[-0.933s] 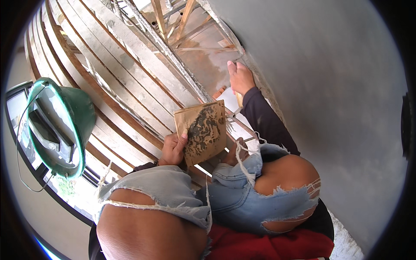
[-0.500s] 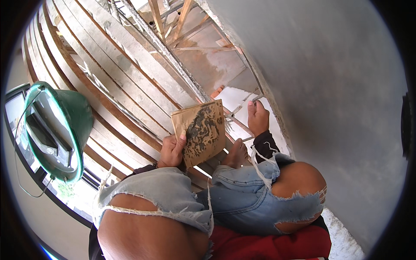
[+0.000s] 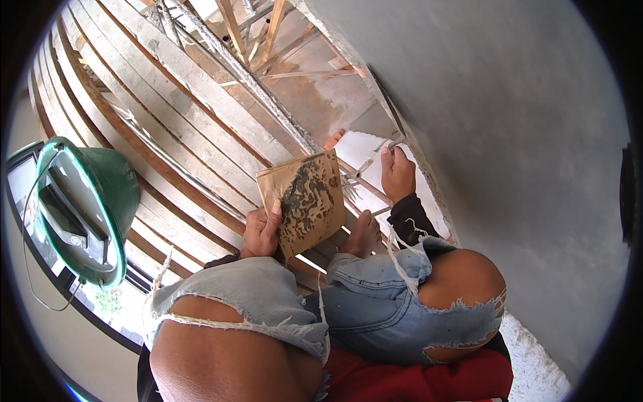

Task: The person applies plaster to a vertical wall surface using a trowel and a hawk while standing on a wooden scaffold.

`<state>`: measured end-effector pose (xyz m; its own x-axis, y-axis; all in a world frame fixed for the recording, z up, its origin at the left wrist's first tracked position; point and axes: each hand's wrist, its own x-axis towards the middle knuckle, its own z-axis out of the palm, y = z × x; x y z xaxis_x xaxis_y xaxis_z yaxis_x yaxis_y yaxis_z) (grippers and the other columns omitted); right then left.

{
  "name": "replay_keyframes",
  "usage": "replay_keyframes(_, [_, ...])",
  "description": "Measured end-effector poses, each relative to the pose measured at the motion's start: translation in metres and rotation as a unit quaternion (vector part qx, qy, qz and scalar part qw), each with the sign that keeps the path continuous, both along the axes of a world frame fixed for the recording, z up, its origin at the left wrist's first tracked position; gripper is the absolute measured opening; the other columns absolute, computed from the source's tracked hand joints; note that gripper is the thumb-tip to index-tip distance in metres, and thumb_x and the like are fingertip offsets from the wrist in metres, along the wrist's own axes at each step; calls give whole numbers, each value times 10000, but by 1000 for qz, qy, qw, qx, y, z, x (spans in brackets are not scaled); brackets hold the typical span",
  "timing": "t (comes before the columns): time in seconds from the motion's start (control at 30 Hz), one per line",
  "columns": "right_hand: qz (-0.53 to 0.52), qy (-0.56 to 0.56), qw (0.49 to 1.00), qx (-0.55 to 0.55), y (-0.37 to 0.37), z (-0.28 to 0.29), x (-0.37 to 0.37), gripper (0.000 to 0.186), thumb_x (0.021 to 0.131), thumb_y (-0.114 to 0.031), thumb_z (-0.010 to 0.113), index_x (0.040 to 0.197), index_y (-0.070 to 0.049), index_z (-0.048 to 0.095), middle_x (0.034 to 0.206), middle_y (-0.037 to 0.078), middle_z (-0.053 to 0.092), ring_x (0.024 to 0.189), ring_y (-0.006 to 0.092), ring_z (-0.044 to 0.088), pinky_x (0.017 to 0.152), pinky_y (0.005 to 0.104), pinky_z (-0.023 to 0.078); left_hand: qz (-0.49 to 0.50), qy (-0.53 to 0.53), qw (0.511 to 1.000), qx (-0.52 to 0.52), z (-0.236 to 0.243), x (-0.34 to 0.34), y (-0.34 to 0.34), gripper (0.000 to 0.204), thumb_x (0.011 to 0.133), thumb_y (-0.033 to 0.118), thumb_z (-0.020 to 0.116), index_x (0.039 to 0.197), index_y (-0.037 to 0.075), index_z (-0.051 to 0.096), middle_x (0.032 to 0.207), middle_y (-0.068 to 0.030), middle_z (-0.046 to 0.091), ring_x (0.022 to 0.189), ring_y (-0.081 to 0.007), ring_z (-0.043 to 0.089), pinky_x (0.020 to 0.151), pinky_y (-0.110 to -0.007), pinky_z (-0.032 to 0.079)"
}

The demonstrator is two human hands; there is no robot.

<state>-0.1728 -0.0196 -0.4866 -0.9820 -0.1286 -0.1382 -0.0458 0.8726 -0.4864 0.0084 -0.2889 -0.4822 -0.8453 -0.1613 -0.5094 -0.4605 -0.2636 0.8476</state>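
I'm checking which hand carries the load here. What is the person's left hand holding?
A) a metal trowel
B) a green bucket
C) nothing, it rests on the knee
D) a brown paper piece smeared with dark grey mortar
D: the left hand grips the lower edge of the brown paper piece, thumb on its smeared face, while the green bucket sits apart on the planks.

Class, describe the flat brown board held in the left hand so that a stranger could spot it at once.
Start at the grey plastered wall, then look left to the wooden plank scaffold. Above the knees, the left hand grips a flat brown rectangular board, alone in carrying dark wet mortar smears.
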Motion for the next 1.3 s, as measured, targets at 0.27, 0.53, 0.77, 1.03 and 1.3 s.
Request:
replay_keyframes(0.27, [-15, 11, 1000, -10, -17, -1, -7, 327, 988, -304, 535, 860, -5, 565, 740, 258, 627, 755, 483, 610, 640, 536, 467, 0, -4, 1000, 3, -7, 3, -2, 448, 1050, 318, 475, 786, -26, 589, 687, -3, 543, 664, -101, 443, 613, -291, 385])
replay_keyframes(0.53, [44, -60, 997, -28, -53, 12, -40, 383, 988, -340, 546, 841, 14, 548, 712, 259, 581, 728, 483, 581, 606, 485, 450, 11, -5, 1000, 10, -17, 6, 1, 452, 1047, 306, 481, 742, -19, 558, 658, -2, 516, 641, -107, 417, 580, -298, 351])
replay_keyframes(0.77, [-7, -36, 999, -6, 8, 16, 11, 307, 980, -293, 564, 862, -9, 570, 687, 212, 631, 702, 448, 629, 596, 505, 473, 14, -5, 1000, 12, -24, 10, 4, 454, 1042, 310, 485, 734, -17, 549, 650, -7, 506, 636, -112, 411, 574, -306, 337])
replay_keyframes(1.03, [-26, -29, 999, 9, 22, 6, 15, 303, 989, -291, 554, 864, -14, 557, 707, 201, 648, 702, 441, 634, 596, 507, 476, 8, -2, 1000, 7, -19, 10, 2, 440, 1046, 298, 472, 783, -36, 583, 664, -12, 536, 643, -109, 436, 589, -302, 363])
replay_keyframes(1.3, [-33, -42, 998, 25, 17, 8, 16, 313, 986, -301, 549, 865, -13, 558, 732, 215, 651, 740, 455, 630, 629, 525, 479, 8, 16, 1000, -7, -5, 3, 3, 431, 1051, 292, 456, 876, -59, 635, 721, -35, 614, 675, -108, 500, 625, -289, 407])
